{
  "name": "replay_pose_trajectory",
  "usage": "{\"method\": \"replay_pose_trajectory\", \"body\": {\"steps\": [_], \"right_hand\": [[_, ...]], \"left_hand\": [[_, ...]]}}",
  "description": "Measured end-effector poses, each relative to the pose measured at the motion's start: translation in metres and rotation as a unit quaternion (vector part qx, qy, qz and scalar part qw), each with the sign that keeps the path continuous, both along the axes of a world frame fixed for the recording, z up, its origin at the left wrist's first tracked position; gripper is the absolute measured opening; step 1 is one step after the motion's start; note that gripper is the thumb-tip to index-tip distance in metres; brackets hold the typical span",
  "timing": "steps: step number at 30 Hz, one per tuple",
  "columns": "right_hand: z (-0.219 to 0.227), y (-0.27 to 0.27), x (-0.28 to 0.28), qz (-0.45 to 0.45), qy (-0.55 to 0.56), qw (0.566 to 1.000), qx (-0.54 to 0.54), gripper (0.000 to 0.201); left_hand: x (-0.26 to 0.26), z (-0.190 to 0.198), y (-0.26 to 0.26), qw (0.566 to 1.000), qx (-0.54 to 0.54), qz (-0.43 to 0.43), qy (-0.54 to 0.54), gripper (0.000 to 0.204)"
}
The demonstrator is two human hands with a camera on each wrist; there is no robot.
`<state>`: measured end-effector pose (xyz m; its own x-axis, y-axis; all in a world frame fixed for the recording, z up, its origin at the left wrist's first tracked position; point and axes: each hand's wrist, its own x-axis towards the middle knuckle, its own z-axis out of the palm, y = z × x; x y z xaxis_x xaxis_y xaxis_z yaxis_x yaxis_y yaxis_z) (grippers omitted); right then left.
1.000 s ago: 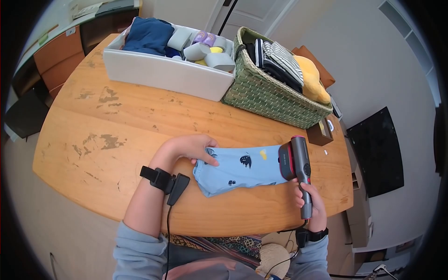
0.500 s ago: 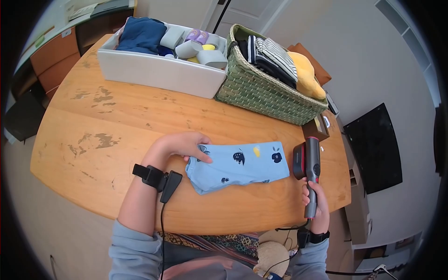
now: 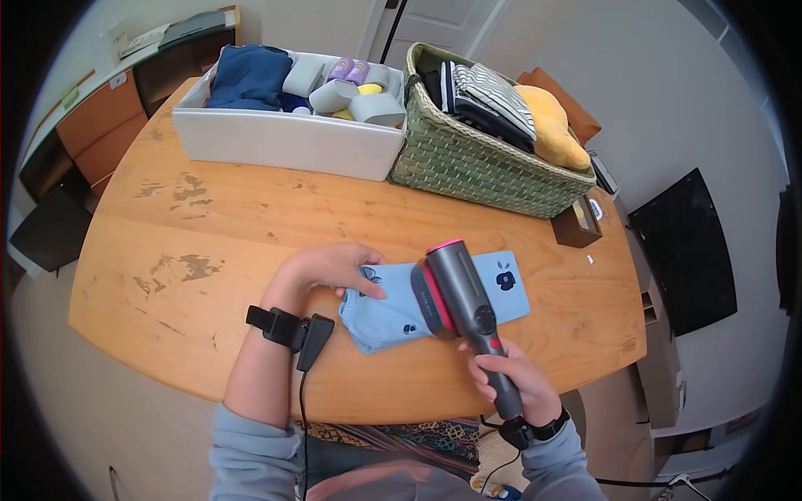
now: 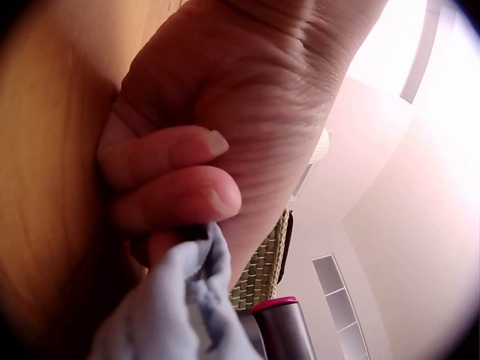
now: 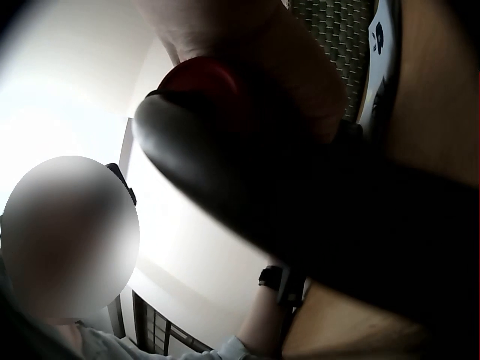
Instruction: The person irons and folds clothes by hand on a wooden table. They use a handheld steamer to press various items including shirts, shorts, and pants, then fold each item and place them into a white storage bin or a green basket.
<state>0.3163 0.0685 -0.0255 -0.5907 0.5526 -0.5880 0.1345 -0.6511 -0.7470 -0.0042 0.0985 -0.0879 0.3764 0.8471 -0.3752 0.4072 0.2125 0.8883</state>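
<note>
A folded light blue garment (image 3: 380, 321) with dark printed figures lies flat on the wooden table (image 3: 276, 209). My left hand (image 3: 334, 265) pinches its gathered left end; in the left wrist view, a bunched fold of the cloth (image 4: 169, 300) comes out from under curled fingers (image 4: 180, 199). In my right hand (image 3: 518, 380) is the handle of a grey garment steamer (image 3: 468, 292) with pink trim. The steamer's head overlaps the middle of the garment and hides part of its print. Close up and dark, the steamer (image 5: 202, 161) fills much of the right wrist view.
At the back stands a white box (image 3: 284, 146) of dark blue cloth and grey and purple rolled items. Beside it, a green woven basket (image 3: 484, 179) holds folded striped clothes and a yellow plush thing. A small brown box (image 3: 575, 225) sits at the right edge. A cord trails from the left wrist.
The steamer first moved right, off the garment's right end, then came back left over its middle. My left hand keeps its hold on the left end.
</note>
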Motion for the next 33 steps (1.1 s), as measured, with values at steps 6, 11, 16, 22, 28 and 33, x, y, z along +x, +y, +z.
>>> {"method": "replay_pose_trajectory", "body": {"steps": [6, 11, 16, 22, 28, 33], "right_hand": [[-0.005, 0.005, 0.003, -0.002, 0.002, 1.000, 0.012, 0.033], [-0.009, 0.012, 0.023, -0.038, 0.018, 0.999, 0.017, 0.032], [-0.015, 0.020, 0.051, -0.101, 0.015, 0.994, 0.034, 0.031], [-0.018, 0.027, 0.077, -0.123, 0.004, 0.990, 0.066, 0.034], [-0.018, 0.027, 0.077, -0.118, 0.009, 0.991, 0.069, 0.032], [-0.016, 0.029, 0.081, -0.135, 0.025, 0.989, 0.056, 0.030]], "left_hand": [[0.001, -0.001, 0.002, 1.000, 0.012, -0.014, 0.008, 0.047], [-0.001, -0.004, 0.002, 1.000, 0.007, -0.016, -0.006, 0.045], [0.001, 0.001, 0.002, 1.000, 0.006, -0.021, -0.001, 0.044], [0.001, -0.002, 0.002, 1.000, 0.010, -0.017, -0.002, 0.045], [0.000, -0.002, 0.001, 1.000, 0.006, -0.021, -0.003, 0.045], [-0.001, 0.001, 0.001, 1.000, 0.010, -0.027, 0.009, 0.047]]}}
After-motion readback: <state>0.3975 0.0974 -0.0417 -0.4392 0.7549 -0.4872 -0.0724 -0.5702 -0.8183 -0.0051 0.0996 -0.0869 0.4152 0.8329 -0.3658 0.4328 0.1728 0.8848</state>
